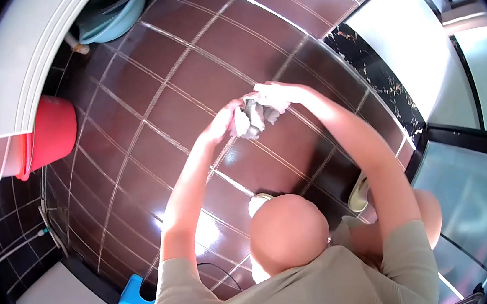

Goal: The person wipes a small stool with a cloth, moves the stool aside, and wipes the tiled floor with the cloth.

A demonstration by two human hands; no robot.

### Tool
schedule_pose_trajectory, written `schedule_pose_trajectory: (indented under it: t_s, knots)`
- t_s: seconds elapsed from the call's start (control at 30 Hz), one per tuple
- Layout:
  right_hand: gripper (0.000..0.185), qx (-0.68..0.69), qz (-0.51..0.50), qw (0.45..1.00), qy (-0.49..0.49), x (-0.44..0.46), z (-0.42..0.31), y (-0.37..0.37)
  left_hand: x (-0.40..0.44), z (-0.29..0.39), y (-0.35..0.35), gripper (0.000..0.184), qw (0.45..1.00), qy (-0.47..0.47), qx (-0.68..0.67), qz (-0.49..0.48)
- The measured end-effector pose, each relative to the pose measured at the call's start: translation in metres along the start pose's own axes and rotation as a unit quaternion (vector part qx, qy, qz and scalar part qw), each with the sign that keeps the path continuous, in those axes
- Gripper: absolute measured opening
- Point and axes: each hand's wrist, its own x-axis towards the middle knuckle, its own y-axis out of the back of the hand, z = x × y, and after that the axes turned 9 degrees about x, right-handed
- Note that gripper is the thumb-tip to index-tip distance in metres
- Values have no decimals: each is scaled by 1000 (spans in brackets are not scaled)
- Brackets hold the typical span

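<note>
A crumpled grey and white cloth point(256, 117) is bunched between my two hands, held out in front of me over the tiled floor. My left hand point(226, 120) grips its left side with the fingers wrapped into the folds. On the upper right side, my right hand point(276, 92) is closed on the same cloth. Some fingertips are hidden by the folds and washed out by bright light. Both arms reach forward past my bent knees.
Dark red tiles point(136, 92) cover the floor. Red and pink buckets point(54, 127) stand at the left, below a white cabinet edge point(26, 56). A light blue basin point(117, 23) is at the upper left. A blue plastic stool point(134, 300) sits at lower left, and a doorway threshold point(374, 73) at right.
</note>
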Motion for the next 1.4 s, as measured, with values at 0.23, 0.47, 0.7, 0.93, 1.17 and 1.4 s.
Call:
schedule_pose_trajectory:
  t_s: [0.23,0.47,0.7,0.93,1.17,1.4]
  knots:
    - [61,47,-188,981,-4,24,-55,-9,-44,20,51,50,995,12,-91,40]
    - [47,122,-267,951,-98,62,-92,1,-61,2,85,49,984,-35,-139,107]
    - [51,162,-275,947,35,16,-183,26,-122,117,1,62,960,-156,-172,156]
    - [38,153,-196,962,113,-110,-292,4,-207,247,-83,29,940,-150,-224,209]
    - [24,28,-121,980,154,-239,-411,-65,-341,354,-153,34,904,-137,-126,386]
    - [35,-25,-162,980,114,-344,-521,-102,-444,448,-225,36,845,-163,-23,509]
